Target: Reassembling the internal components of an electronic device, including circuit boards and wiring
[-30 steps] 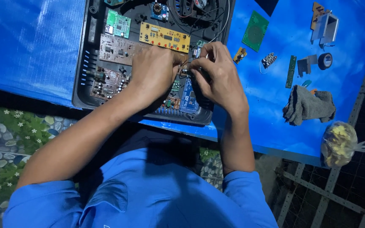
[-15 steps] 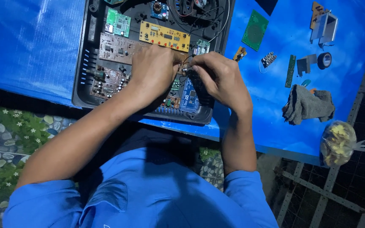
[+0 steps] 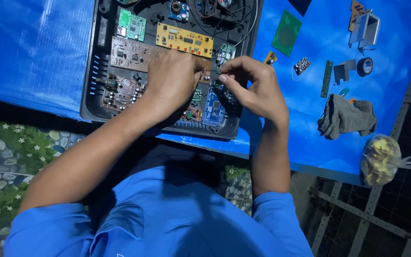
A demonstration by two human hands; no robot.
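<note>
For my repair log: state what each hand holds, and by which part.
Both hands, left hand and right hand, meet over the open black tray of circuit boards. Fingertips pinch something tiny between them; what it is cannot be told.

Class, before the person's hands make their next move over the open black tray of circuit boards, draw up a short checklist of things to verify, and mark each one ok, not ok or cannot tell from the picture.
1. Both hands over the black tray: ok; left hand and right hand meet near its middle.
2. What the right hand's fingertips pinch: cannot tell; too small.
3. Left hand's grip: cannot tell; the fingers curl downward, hidden.
4. Yellow circuit board uncovered: ok.
5. Blue circuit board uncovered: not ok; the right hand partly hides it.
6. Loose parts off the tray: ok; green round-patterned board and grey cloth lie on the blue sheet.
</note>
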